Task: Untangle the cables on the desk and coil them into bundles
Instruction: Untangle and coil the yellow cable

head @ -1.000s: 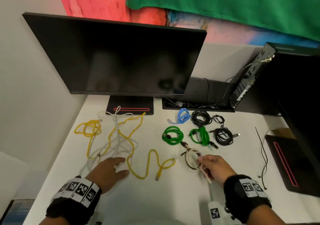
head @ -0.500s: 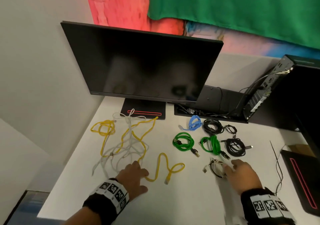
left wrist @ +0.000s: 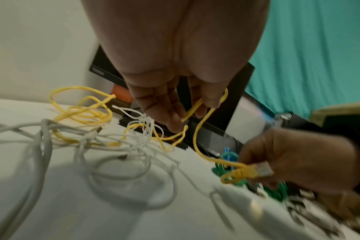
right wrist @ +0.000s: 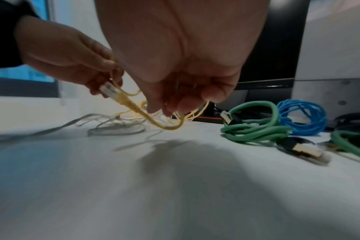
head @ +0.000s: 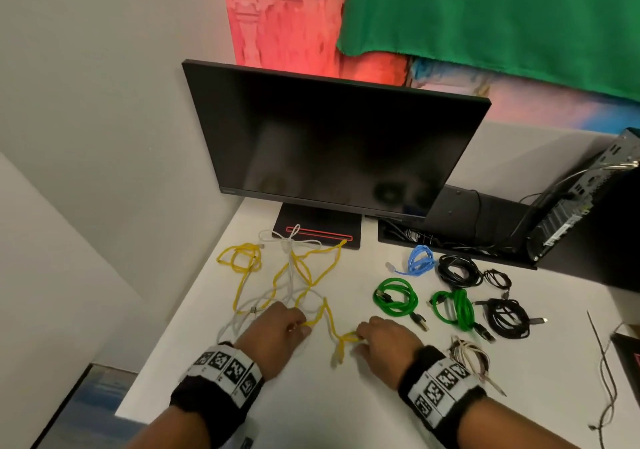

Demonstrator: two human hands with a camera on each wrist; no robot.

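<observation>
Two green coils (head: 395,297), one blue coil (head: 420,259)

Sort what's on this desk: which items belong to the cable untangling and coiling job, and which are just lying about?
Job:
- yellow cable, pinched by left hand and right hand
- white cable tangled with it
- coiled bundles: green, blue, black

Lying about:
- monitor
- computer case
- thin wire at the desk's right edge
</observation>
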